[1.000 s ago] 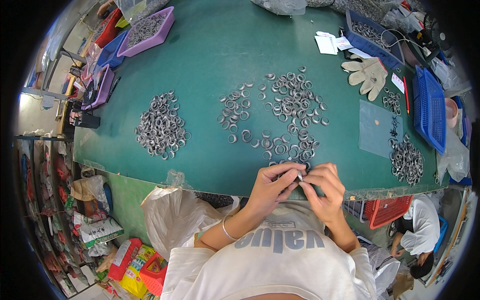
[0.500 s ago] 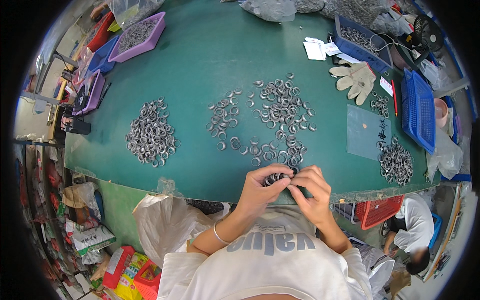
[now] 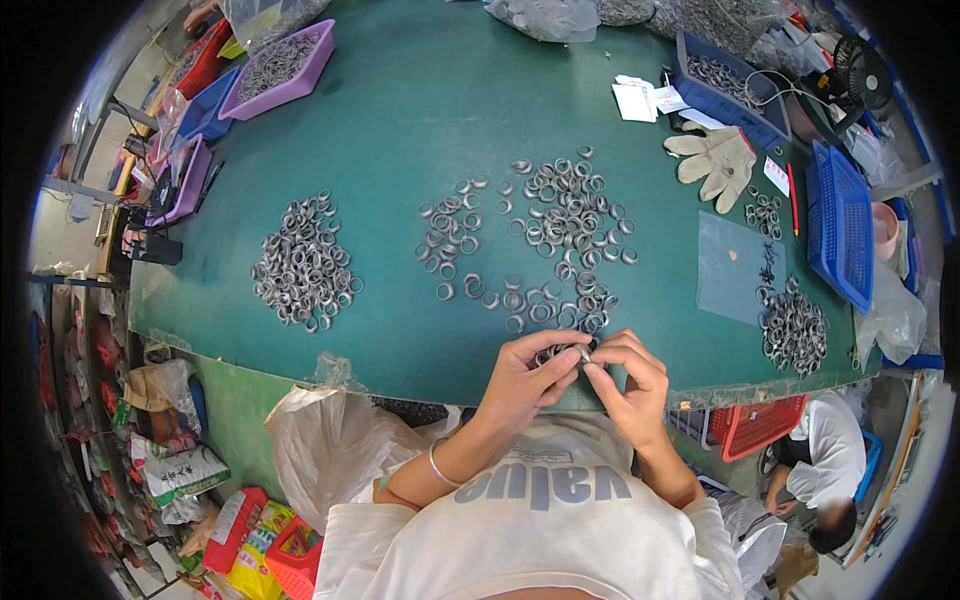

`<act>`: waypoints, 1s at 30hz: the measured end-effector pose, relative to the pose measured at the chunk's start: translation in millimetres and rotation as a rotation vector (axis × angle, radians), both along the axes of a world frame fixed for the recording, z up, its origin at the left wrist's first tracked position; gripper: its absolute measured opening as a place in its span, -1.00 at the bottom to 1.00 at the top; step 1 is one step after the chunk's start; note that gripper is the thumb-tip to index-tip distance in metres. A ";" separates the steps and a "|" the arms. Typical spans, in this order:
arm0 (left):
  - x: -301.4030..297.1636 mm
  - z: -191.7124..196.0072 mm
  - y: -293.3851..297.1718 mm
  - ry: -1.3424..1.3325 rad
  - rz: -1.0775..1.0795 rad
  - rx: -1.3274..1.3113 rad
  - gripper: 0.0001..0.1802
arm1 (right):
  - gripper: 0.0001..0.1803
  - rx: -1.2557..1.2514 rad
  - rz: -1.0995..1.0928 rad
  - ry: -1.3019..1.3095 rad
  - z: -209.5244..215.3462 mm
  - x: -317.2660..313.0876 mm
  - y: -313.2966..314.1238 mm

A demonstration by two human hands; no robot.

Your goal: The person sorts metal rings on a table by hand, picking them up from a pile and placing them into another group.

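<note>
Several grey metal rings (image 3: 551,354) are gathered in my left hand (image 3: 527,380), its fingers curled round them at the table's near edge. My right hand (image 3: 633,382) pinches one metal ring (image 3: 585,354) between thumb and fingers, right against the left fingertips. Just beyond my hands lies a loose spread of rings (image 3: 575,215), with a smaller scattering of rings (image 3: 446,240) to its left. A dense heap of rings (image 3: 303,265) sits farther left, and another heap of rings (image 3: 793,328) is at the right. The fingers partly hide the held rings.
The green table (image 3: 400,130) carries a glove (image 3: 715,165), a clear plastic sheet (image 3: 735,268) and a red pen (image 3: 791,200) at right. Blue baskets (image 3: 838,225) line the right edge; a purple tray (image 3: 280,75) of rings stands far left. Another person (image 3: 830,450) crouches at lower right.
The right fingers have shifted slightly, and the ring between the fingertips now shows more plainly. The view has moved a little; the heaps on the table look the same.
</note>
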State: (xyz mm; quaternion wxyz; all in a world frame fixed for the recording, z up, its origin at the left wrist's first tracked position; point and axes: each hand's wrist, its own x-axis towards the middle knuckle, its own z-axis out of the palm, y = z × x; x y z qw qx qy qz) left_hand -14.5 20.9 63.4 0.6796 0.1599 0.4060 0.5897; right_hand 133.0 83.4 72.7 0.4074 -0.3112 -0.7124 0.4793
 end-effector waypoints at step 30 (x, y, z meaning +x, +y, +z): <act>-4.7 -11.7 15.2 -0.232 0.100 0.085 -0.79 | -0.89 -0.469 -0.012 0.176 -8.0 -9.4 60.1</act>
